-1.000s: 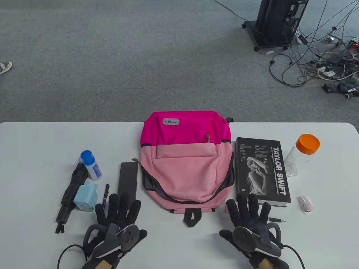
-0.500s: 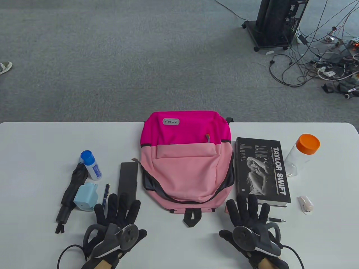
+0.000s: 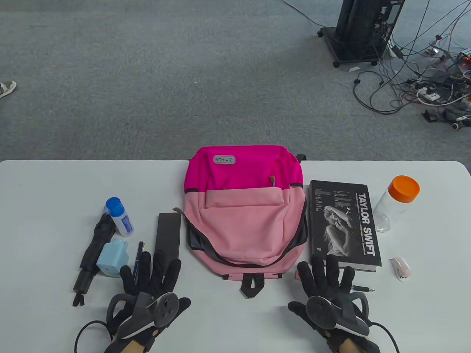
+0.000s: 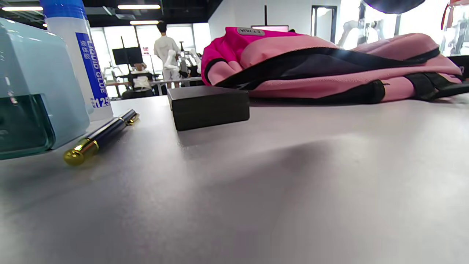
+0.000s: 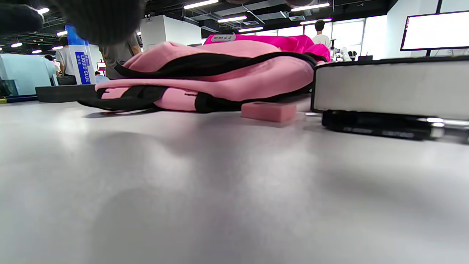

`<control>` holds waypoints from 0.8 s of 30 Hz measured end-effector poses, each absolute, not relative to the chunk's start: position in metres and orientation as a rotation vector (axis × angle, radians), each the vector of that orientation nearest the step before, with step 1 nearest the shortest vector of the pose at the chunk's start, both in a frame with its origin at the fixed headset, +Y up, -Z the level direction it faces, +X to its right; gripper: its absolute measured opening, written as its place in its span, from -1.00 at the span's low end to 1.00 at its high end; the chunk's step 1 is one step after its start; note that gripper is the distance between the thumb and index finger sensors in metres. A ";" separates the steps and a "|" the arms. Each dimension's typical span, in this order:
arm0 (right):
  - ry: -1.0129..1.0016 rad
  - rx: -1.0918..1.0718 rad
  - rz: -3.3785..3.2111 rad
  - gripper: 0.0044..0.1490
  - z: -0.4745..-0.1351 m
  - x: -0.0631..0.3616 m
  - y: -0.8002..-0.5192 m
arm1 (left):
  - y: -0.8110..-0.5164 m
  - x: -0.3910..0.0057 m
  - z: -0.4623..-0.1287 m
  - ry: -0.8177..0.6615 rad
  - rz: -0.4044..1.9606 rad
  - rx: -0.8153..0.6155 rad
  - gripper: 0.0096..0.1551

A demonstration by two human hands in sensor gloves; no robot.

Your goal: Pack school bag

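A pink backpack [image 3: 244, 209] lies flat in the middle of the white table [image 3: 44, 191], main zip partly open; it also shows in the left wrist view [image 4: 322, 62] and the right wrist view [image 5: 220, 69]. My left hand [image 3: 151, 279] lies flat with fingers spread, empty, just in front of a black box [image 3: 168, 235] and a blue pen [image 3: 140, 253]. My right hand [image 3: 325, 281] lies flat with fingers spread, empty, by a black book [image 3: 344, 224], a pink eraser [image 5: 268, 110] and a black pen [image 3: 362, 289].
On the left lie a folded black umbrella [image 3: 94, 250], a glue bottle [image 3: 120, 217] and a light blue sharpener [image 3: 112, 257]. On the right are a clear bottle with an orange cap [image 3: 397, 202] and a small white object [image 3: 401, 267].
My left hand has shifted slightly to the left and toward me. The right hand and all objects have stayed put.
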State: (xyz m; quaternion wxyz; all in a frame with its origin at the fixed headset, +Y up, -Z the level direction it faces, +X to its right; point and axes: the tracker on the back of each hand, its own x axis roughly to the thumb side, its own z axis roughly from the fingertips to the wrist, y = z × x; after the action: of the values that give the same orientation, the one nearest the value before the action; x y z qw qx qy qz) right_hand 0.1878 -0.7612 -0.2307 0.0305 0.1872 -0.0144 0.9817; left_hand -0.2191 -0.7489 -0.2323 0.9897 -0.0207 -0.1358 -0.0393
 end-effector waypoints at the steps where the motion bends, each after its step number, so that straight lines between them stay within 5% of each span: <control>1: -0.043 0.577 3.025 0.26 -0.231 0.188 -0.761 | -0.746 -0.221 -0.233 -0.266 -0.074 -0.030 0.19; 7: -0.070 0.566 3.004 0.28 -0.230 0.191 -0.758 | -0.673 -0.222 -0.255 -0.179 0.079 0.091 0.18; 11: -0.113 0.557 2.988 0.28 -0.227 0.193 -0.753 | -0.642 -0.215 -0.296 -0.124 0.046 0.014 0.10; 17: -0.110 0.549 2.985 0.27 -0.227 0.193 -0.753 | -0.699 -0.206 -0.343 0.144 -0.126 -0.372 0.19; 24: -0.117 0.541 2.951 0.28 -0.226 0.195 -0.752 | -0.753 -0.201 -0.350 0.299 -0.255 -0.408 0.34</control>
State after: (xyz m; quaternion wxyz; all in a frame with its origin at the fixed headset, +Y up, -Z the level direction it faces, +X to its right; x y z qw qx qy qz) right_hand 0.1953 -0.7522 -0.2262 0.0695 0.1797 -0.0389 0.9805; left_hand -0.2012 -0.7532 -0.3501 0.9602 -0.2011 0.1475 -0.1256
